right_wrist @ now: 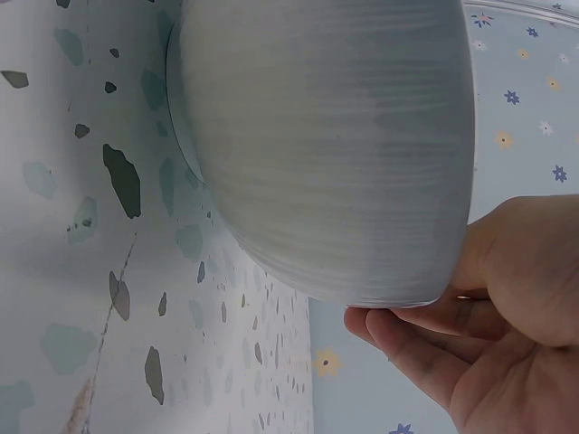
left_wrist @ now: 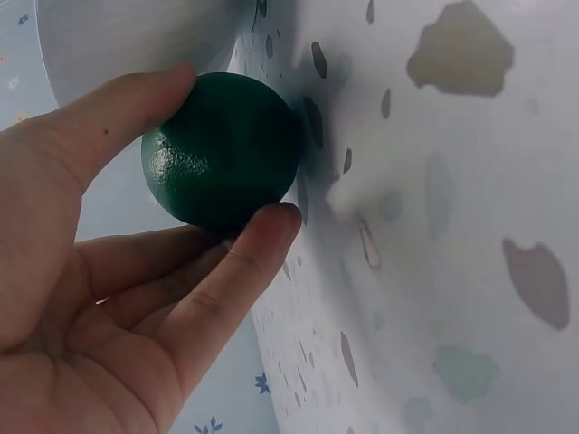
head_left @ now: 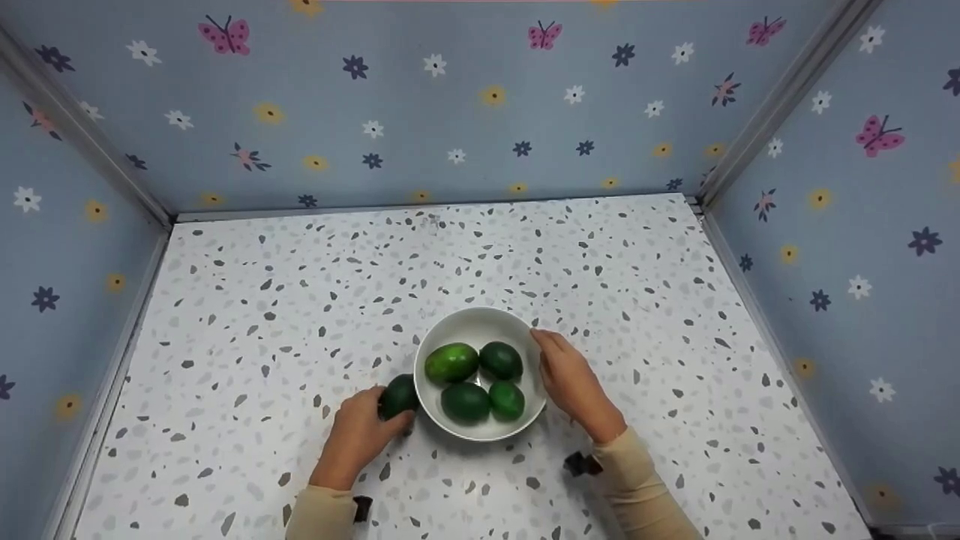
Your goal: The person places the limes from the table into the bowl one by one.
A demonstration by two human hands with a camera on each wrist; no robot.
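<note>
A white bowl [head_left: 480, 321] stands on the speckled table, with several green oval fruits inside, among them a brighter glossy one [head_left: 451, 363] and a dark one [head_left: 465, 403]. Just left of the bowl, my left hand [head_left: 360, 431] grips a dark green, avocado-like fruit [left_wrist: 222, 152] between thumb and fingers. That fruit is close to the table and beside the bowl's outer wall. My right hand [head_left: 574, 382] holds the bowl at its right rim. In the right wrist view its fingers [right_wrist: 421, 353] lie against the bowl's outside, and the thumb is partly hidden behind the rim.
The white table [head_left: 300, 300] has grey speckles. Blue panels with flowers and butterflies [head_left: 420, 105] border it at the back, left and right. A small dark wrist device [head_left: 583, 464] shows by the right sleeve.
</note>
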